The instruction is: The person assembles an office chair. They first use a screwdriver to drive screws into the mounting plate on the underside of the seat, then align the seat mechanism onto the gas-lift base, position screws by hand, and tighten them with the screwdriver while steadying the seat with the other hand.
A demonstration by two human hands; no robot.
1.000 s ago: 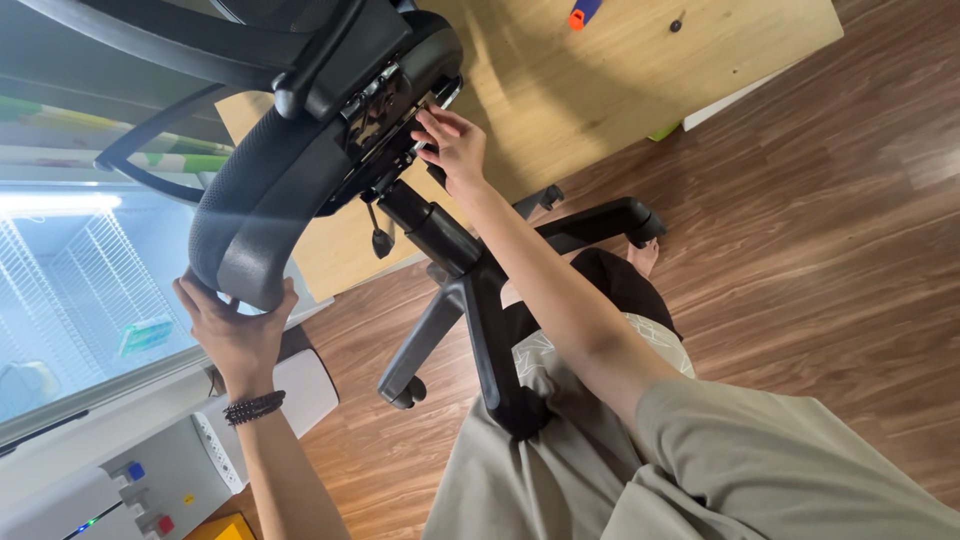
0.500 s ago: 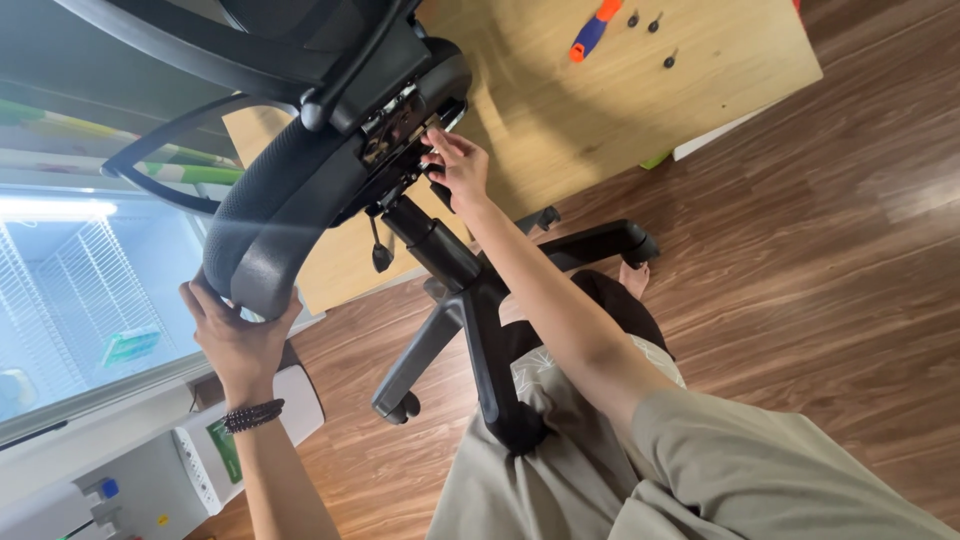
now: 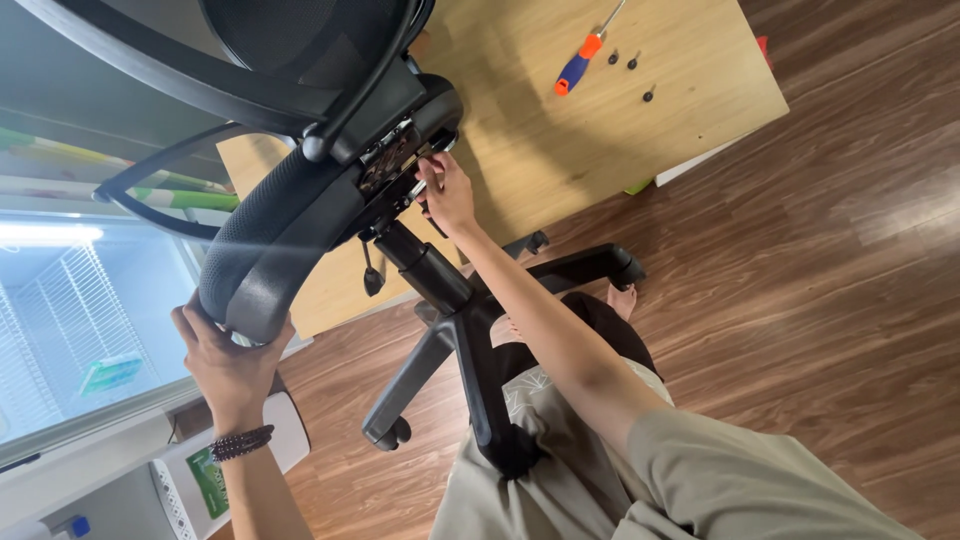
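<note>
The black swivel office chair with a padded seat and mesh back (image 3: 290, 215) was tipped over on its side above the brown wood-plank floor (image 3: 800, 300), its five-spoke base (image 3: 470, 340) and gas column pointing toward the person's lap. The metal mechanism plate under the seat (image 3: 395, 160) sat against the cushion, but, as far as could be judged, fastening was unfinished: three small black screws (image 3: 632, 62) lay loose on the light wooden table (image 3: 560, 150) beside an orange-and-blue screwdriver (image 3: 580, 62). The right hand (image 3: 447, 192) reached up to the plate, fingers pinched on a small silvery part there. The left hand (image 3: 228, 358) gripped the seat's front edge, well apart from the right.
</note>
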